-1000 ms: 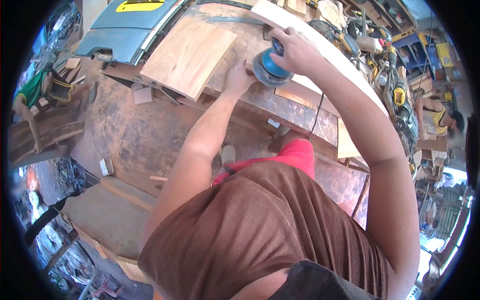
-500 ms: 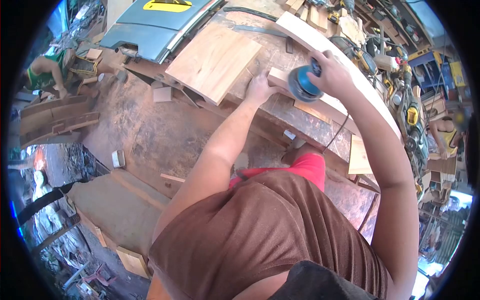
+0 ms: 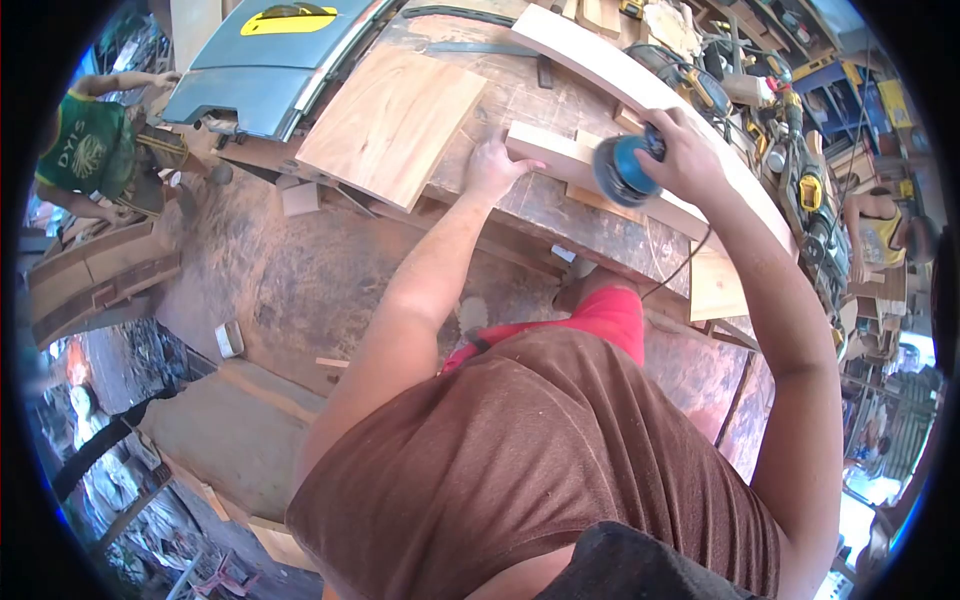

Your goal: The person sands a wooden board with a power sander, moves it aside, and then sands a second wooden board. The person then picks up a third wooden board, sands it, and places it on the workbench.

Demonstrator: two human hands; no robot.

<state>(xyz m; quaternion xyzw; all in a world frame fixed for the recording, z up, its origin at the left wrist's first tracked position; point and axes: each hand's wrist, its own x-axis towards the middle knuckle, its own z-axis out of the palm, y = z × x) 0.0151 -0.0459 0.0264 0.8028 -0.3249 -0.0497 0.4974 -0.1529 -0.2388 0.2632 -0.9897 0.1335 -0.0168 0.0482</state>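
My right hand (image 3: 690, 155) is wrapped around a blue orbital sander (image 3: 628, 170), whose round base rests on a pale wooden board (image 3: 548, 146). A dark cord hangs down from the tool. At the board's left end, my left hand (image 3: 493, 173) grips it, with the thumb stretched along the near side and the other fingers partly hidden. The board lies on a worn workbench (image 3: 500, 100), with a thinner wood piece (image 3: 598, 203) under its near edge. Just left of my left hand sits a wide wooden panel (image 3: 395, 125).
Behind the board runs a long curved timber (image 3: 590, 55). Power tools and cords, including a yellow-black tool (image 3: 811, 193), crowd the right side. A blue-grey table saw (image 3: 265, 75) stands at upper left. One person in a green jersey (image 3: 90, 145) is at left, another in yellow (image 3: 880, 240) at right.
The sander has slid right along the board, away from my left hand, which stays at the board's end. My view has shifted, and the person in green has straightened, an arm reaching toward the saw.
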